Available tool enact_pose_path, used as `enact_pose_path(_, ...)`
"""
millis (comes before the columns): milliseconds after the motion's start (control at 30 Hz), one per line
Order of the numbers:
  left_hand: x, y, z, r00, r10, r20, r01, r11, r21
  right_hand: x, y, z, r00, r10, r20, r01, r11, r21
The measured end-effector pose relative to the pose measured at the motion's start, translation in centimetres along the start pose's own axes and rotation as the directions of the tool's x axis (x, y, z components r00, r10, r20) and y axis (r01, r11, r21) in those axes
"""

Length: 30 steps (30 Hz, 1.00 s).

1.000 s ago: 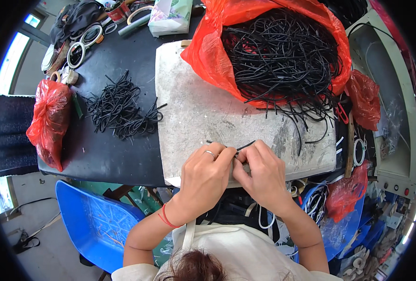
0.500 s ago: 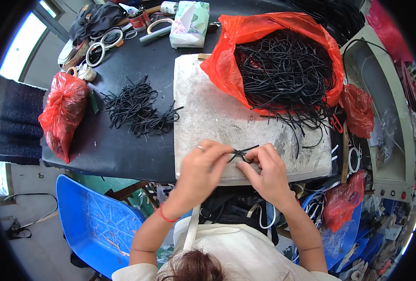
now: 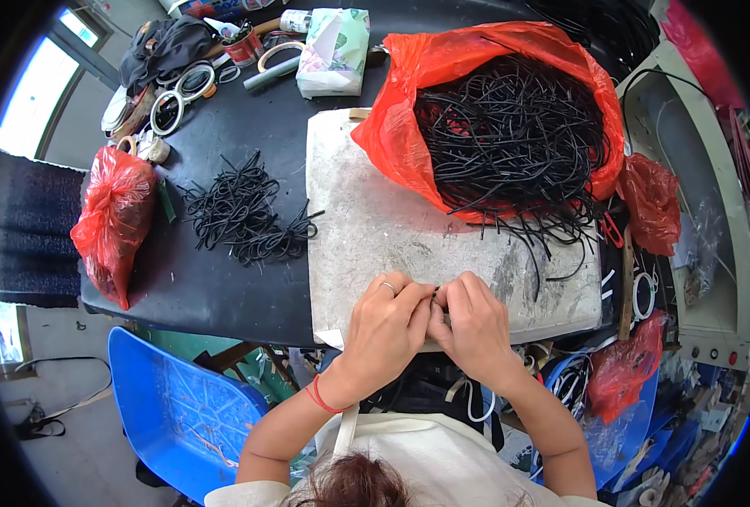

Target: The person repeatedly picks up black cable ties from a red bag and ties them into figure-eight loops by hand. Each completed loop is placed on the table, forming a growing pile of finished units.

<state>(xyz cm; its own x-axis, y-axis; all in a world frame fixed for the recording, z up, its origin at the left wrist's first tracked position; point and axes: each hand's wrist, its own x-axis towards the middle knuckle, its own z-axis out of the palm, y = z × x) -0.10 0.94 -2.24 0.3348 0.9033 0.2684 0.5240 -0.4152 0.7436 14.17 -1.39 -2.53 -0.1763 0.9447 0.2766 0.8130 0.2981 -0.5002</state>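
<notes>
Close together over the near edge of the pale worn board, both my hands are closed, fingertips nearly touching. My left hand, with a ring and a red wrist string, pinches a thin black cord. From the other side my right hand grips the same cord. Fingers cover most of it, so its shape cannot be made out. Beyond the hands a large open red plastic bag spills loose black cords onto the board. To the left lies a pile of looped, knotted-looking black cords.
A tied red bag stands at the table's left. Tape rolls and a tissue pack lie at the back. Below the table edge is a blue plastic tub; a grey metal cabinet stands at right.
My hands have come closer together and slightly lower in the picture. The cord, spread between my fingertips before, is now mostly hidden in them. The view has shifted slightly.
</notes>
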Motion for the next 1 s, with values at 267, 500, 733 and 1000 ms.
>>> enact_pose_path(267,-0.2,-0.3,-0.1,0.999,-0.032,0.018,0.033,0.996,-0.081,-0.4,0.9,-0.1,0.993,-0.114,-0.035,0.116,0.992,0.056)
enact_pose_path(500,-0.3,0.6,-2.9,0.999,-0.01,0.041,0.013,0.997,-0.079,-1.8,4.5,-3.4,0.848,0.526,0.058,-0.375,0.52,0.768)
enact_pose_path(733,0.0,-2.8,-2.5,0.951,0.194,-0.24,-0.129,0.956,0.263,-2.7,4.1,-1.9,0.88,0.473,-0.039,-0.336,0.678,0.654)
enact_pose_path(1000,-2.2,-8.6,-10.1,0.926,0.105,-0.363,0.074,0.892,0.446,-2.8,3.8,-1.2,0.896,0.439,-0.066,-0.279,0.673,0.684)
